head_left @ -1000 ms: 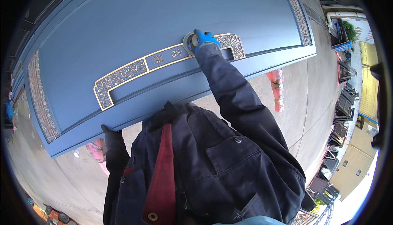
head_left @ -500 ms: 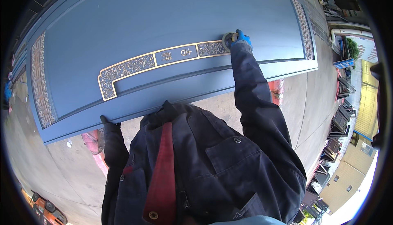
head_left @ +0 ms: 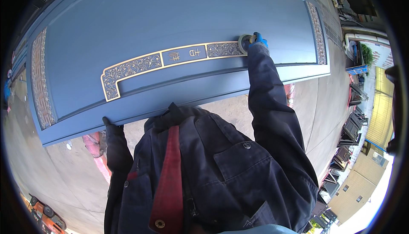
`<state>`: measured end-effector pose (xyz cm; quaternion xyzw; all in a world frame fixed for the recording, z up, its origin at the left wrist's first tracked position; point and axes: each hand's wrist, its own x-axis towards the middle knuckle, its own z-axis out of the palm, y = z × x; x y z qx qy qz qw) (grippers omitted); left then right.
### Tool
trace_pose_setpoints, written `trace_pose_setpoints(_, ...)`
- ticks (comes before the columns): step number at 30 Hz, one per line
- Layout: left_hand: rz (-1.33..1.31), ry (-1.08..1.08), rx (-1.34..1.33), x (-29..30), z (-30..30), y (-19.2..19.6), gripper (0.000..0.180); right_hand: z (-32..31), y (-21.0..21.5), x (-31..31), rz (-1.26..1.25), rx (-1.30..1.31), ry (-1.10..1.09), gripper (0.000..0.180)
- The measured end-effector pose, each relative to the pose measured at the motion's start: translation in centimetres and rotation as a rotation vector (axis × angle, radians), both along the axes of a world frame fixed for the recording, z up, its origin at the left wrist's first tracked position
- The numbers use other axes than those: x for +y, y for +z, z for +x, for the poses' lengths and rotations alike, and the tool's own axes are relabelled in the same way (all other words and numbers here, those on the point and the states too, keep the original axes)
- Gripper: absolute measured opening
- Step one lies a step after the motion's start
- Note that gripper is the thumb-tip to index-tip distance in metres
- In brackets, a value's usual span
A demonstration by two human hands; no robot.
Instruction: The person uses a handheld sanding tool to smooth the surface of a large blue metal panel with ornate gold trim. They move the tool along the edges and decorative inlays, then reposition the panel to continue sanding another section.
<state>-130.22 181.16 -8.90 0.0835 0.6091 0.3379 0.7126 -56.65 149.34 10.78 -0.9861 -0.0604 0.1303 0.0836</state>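
Observation:
A large blue door panel [head_left: 170, 21] lies in front of me, with carved strips along both ends. Raised on it is a curved ornamental trim with gold edging [head_left: 140, 65], carrying scrollwork and two characters. My right hand [head_left: 258, 40], in a blue glove, grips a round disc-shaped tool [head_left: 244, 43] laid at the trim's right end. The tool's exact kind is unclear, and it covers that end of the trim. At the panel's near edge, left of my body, my dark-gloved left hand [head_left: 111, 125] holds on with its thumb over the top; the other fingers are hidden underneath.
Red-wrapped supports [head_left: 94, 143] show beneath the panel on concrete floor [head_left: 64, 174]. Several dark frames or chairs [head_left: 351, 127] are stacked along the right. An orange machine [head_left: 47, 217] stands at lower left. A plant [head_left: 366, 53] and a blue crate [head_left: 357, 69] are at far right.
My right hand and the disc tool have moved a little to the right along the trim. My left hand stays at the near edge.

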Motion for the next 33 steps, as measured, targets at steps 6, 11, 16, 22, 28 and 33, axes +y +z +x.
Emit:
trace_pose_setpoints(6, -0.039, -0.018, 0.038, 0.5, 0.9, 0.5, 0.08, -12.3, 1.3, 7.4, -0.029, 0.01, 0.294, 0.074)
trace_pose_setpoints(11, -0.037, -0.066, 0.04, 0.8, 1.2, 0.9, 0.08, -18.6, 1.4, 10.9, -0.17, 0.122, 0.418, 0.08)
trace_pose_setpoints(16, -0.034, -0.061, 0.029, 0.7, 0.3, 0.2, 0.081, -8.4, 1.3, -0.9, -0.063, 0.026, 0.106, 0.08)
trace_pose_setpoints(22, -0.033, -0.045, 0.003, 0.5, -0.2, -0.3, 0.081, -6.7, 1.2, -4.0, -0.12, 0.013, -0.06, 0.081)
trace_pose_setpoints(28, -0.027, -0.05, 0.035, 0.3, 0.4, 0.9, 0.082, -19.1, 1.4, 7.3, -0.079, 0.058, 0.433, 0.077)
trace_pose_setpoints(33, -0.007, -0.018, -0.017, 0.4, 0.0, -0.2, 0.085, -16.8, 1.5, 5.6, -0.116, 0.089, 0.322, 0.081)
